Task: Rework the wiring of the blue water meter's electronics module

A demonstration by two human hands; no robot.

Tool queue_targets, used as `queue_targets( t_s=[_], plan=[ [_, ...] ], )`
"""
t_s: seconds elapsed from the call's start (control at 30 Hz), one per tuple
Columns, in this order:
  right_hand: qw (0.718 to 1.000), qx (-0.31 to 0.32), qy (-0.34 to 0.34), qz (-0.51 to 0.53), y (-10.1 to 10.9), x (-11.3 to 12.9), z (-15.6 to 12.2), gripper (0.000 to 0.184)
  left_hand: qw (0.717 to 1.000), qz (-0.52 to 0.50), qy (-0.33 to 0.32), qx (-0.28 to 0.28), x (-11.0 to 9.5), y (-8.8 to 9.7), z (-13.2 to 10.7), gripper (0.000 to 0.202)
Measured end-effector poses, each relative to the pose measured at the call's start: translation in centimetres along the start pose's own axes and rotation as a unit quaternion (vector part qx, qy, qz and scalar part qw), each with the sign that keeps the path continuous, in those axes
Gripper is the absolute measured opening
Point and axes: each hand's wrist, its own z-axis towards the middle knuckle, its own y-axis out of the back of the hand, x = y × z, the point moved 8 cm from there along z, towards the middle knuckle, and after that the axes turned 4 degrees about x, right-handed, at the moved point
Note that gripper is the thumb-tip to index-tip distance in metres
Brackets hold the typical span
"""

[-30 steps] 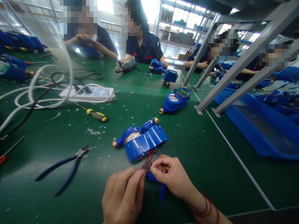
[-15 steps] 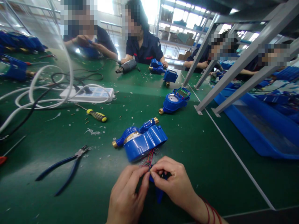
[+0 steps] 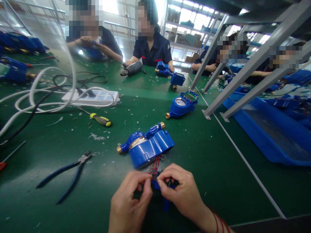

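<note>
A blue water meter (image 3: 147, 145) with brass end fittings lies on the green table (image 3: 199, 155) just beyond my hands. Thin red and dark wires (image 3: 155, 165) run from its near side down to my fingers. My left hand (image 3: 130, 202) and my right hand (image 3: 181, 192) meet at the wire ends, both pinched shut on them. A small blue plastic part (image 3: 165, 202) lies under and between my hands, mostly hidden. Red cords circle my right wrist.
Blue-handled pliers (image 3: 65, 174) lie to the left, a yellow-black screwdriver (image 3: 100, 120) and a white power strip (image 3: 93, 97) with looping cables beyond. A second blue meter (image 3: 182, 104) sits further back. Blue trays (image 3: 267, 129) and grey metal struts stand right. Several people work across the table.
My left hand has moved up and right, its fingers closing to a pinch on the wires against my right hand. The meter has stayed put.
</note>
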Motion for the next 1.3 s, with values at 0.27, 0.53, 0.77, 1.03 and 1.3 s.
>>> queue_targets(
  t_s=[0.27,0.53,0.77,1.03,1.3],
  plan=[
    [0.999,0.012,-0.053,0.007,-0.2,-0.8,0.1,0.008,0.997,0.038,0.043,-0.058,0.1,2.6,-0.4,0.016],
    [0.998,0.009,-0.060,0.032,-0.3,-0.9,0.1,0.006,0.988,0.108,0.031,-0.110,0.8,4.2,-0.6,0.012],
    [0.999,-0.009,-0.032,0.037,-0.1,-0.4,-0.2,0.010,0.987,0.078,-0.131,-0.046,-2.6,0.6,-1.3,0.020],
    [1.000,-0.021,0.001,0.021,0.2,0.3,-0.5,0.011,0.985,0.091,-0.140,-0.040,-2.0,-0.1,-1.2,0.022],
    [0.998,-0.032,0.042,-0.017,0.3,0.8,-0.5,0.012,0.985,0.076,-0.156,-0.014,-2.4,-0.6,-1.1,0.023]
  ],
)
